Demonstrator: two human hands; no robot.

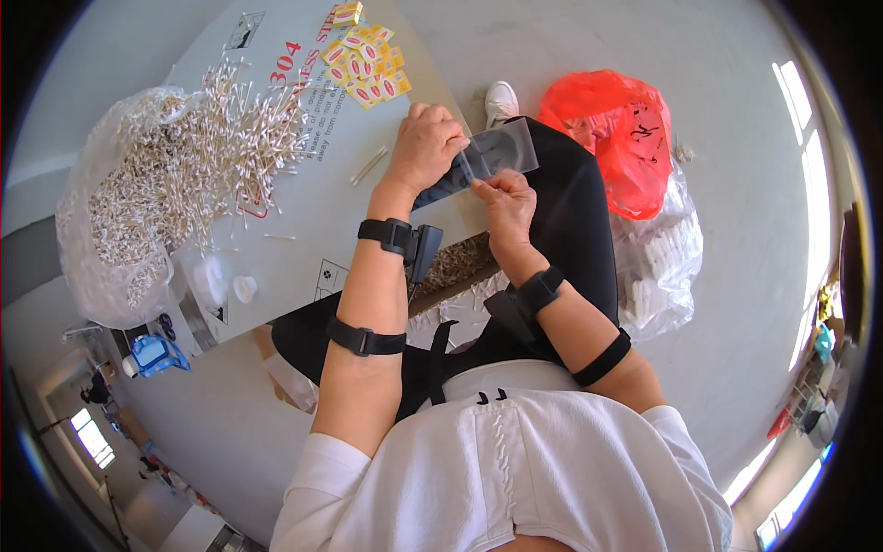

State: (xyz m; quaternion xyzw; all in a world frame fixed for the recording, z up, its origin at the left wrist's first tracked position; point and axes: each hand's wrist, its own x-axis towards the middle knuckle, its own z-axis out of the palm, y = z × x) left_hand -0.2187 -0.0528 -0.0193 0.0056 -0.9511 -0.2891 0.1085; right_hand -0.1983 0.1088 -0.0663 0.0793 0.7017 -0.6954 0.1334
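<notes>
Head view: from the left, your left hand [428, 147], over the table [317, 225], pinches with narrow fingers the clear bag [511, 147] at its far side, around the middle. Its long axis goes slanting, from the table's edge up and right to above your knee [575, 198]. Your right hand [508, 202] is pinching the near side, just beside the left fingertips, so both are equally near.
</notes>
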